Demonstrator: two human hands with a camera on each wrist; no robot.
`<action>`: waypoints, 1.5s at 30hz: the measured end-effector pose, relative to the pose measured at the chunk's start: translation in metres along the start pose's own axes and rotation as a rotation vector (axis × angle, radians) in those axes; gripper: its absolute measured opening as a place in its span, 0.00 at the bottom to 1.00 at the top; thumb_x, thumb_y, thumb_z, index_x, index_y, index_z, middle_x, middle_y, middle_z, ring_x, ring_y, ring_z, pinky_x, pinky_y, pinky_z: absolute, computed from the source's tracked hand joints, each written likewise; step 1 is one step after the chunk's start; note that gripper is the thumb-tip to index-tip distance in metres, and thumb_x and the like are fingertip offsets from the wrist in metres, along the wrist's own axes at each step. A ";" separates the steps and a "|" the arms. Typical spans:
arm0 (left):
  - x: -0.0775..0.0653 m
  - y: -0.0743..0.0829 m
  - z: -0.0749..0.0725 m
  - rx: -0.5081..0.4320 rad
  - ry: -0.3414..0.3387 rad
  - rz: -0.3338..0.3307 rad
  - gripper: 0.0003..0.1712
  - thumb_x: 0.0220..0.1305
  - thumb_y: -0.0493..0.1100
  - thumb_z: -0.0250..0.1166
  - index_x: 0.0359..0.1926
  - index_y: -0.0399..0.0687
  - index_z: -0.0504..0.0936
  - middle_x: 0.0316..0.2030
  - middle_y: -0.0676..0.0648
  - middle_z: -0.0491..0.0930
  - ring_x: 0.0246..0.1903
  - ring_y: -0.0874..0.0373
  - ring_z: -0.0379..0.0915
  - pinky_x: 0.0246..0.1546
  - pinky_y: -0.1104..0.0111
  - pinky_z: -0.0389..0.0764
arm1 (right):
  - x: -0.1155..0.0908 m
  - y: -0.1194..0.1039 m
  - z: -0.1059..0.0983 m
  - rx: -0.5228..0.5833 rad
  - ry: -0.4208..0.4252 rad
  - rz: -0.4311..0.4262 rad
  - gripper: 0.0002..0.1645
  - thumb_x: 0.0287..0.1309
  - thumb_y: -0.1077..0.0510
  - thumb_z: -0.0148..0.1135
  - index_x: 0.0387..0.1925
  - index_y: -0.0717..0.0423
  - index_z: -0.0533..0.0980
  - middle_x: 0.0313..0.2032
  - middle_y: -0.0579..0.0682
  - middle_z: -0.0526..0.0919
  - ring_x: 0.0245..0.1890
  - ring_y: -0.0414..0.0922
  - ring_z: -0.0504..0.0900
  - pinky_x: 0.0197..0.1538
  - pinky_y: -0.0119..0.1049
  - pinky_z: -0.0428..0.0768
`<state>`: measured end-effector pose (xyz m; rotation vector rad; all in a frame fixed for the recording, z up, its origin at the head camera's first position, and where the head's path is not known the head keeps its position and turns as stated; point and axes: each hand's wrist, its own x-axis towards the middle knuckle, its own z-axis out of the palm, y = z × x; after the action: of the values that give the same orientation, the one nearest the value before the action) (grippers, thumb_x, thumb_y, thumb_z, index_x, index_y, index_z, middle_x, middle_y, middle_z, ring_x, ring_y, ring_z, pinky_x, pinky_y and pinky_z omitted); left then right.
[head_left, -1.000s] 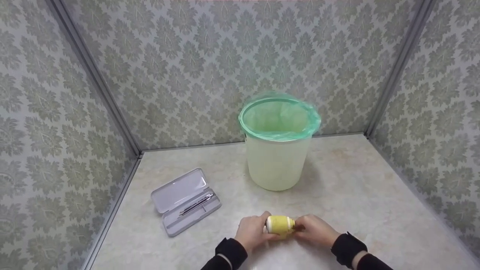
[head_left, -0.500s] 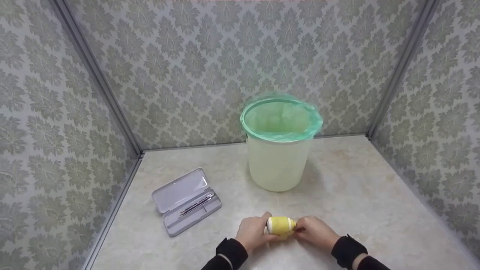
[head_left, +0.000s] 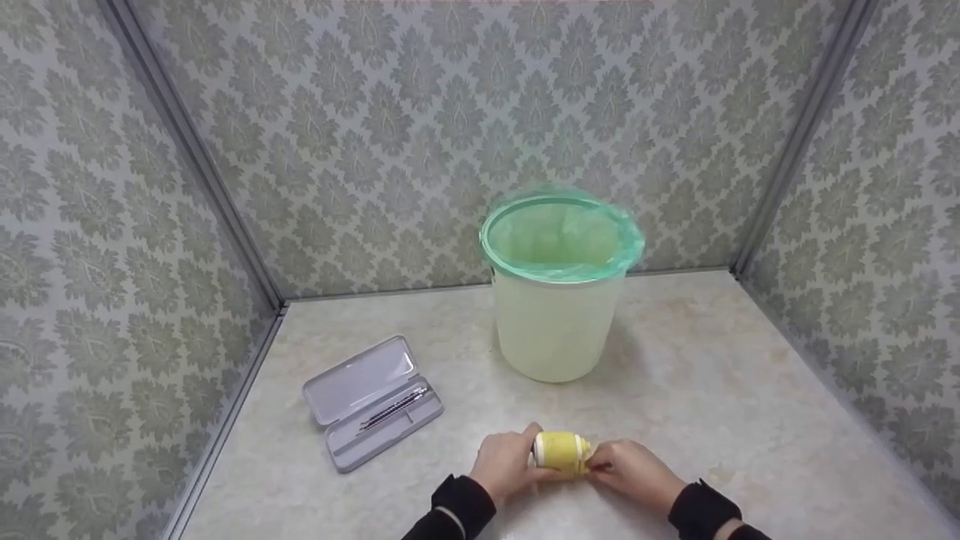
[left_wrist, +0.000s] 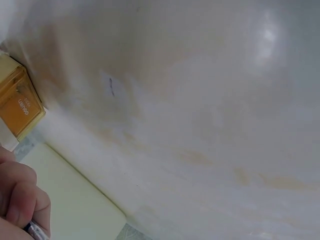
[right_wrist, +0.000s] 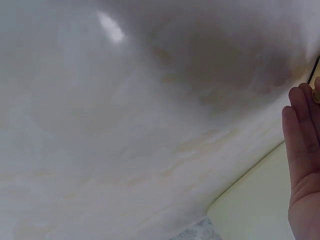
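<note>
A yellow pencil sharpener [head_left: 559, 451] with white bands lies between the two hands near the front of the table. Its orange see-through drawer [left_wrist: 22, 107], printed with white letters, shows in the left wrist view. At the sharpener's left end, the left hand [head_left: 504, 465] has its fingers curled. From those fingers pokes the shiny silver-and-dark end of a slim pencil [left_wrist: 36, 231]. The right hand [head_left: 634, 469] pinches the small crank at the other end. A brownish knob [right_wrist: 316, 96] shows by its fingers at the frame's edge; the rest of that grip is cut off.
Left of the hands, a grey pencil case [head_left: 360, 382] lies open with several slim dark pencils [head_left: 394, 409] in it. Behind the sharpener stands a pale bin [head_left: 555, 330] with a green bag [head_left: 566, 271] over its rim. Patterned walls [head_left: 450, 112] enclose the table.
The right hand has shifted slightly towards the person at the sharpener's crank end. The left hand and the sharpener have stayed in nearly the same place.
</note>
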<state>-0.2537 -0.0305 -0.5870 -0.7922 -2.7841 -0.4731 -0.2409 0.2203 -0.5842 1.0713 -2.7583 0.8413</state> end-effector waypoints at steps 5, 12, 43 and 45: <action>0.001 0.001 -0.001 -0.014 -0.009 0.008 0.30 0.49 0.71 0.74 0.39 0.57 0.74 0.20 0.59 0.77 0.18 0.68 0.66 0.22 0.74 0.66 | -0.003 -0.001 0.000 -0.027 0.010 -0.022 0.04 0.58 0.62 0.71 0.34 0.52 0.89 0.30 0.44 0.90 0.31 0.34 0.86 0.37 0.31 0.83; 0.001 -0.001 -0.001 0.023 -0.004 0.016 0.32 0.48 0.72 0.74 0.38 0.56 0.73 0.19 0.58 0.77 0.17 0.67 0.67 0.20 0.73 0.64 | -0.008 -0.006 -0.002 -0.022 0.001 -0.041 0.04 0.60 0.60 0.71 0.34 0.48 0.89 0.29 0.40 0.89 0.31 0.30 0.82 0.35 0.28 0.79; 0.001 -0.003 -0.003 -0.023 -0.030 0.009 0.32 0.48 0.73 0.74 0.37 0.56 0.73 0.20 0.58 0.78 0.17 0.66 0.66 0.21 0.72 0.65 | -0.014 -0.024 -0.022 -0.060 0.005 -0.101 0.05 0.59 0.64 0.71 0.35 0.51 0.88 0.30 0.41 0.87 0.31 0.30 0.81 0.33 0.26 0.78; 0.002 -0.003 -0.004 -0.027 -0.042 0.004 0.32 0.48 0.72 0.74 0.37 0.56 0.73 0.20 0.57 0.78 0.17 0.66 0.66 0.21 0.72 0.66 | -0.014 -0.025 -0.024 -0.053 -0.007 -0.083 0.05 0.60 0.63 0.70 0.36 0.51 0.88 0.30 0.41 0.87 0.31 0.30 0.81 0.33 0.27 0.78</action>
<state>-0.2563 -0.0335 -0.5835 -0.8235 -2.8196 -0.5001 -0.2172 0.2260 -0.5553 1.1720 -2.7040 0.7510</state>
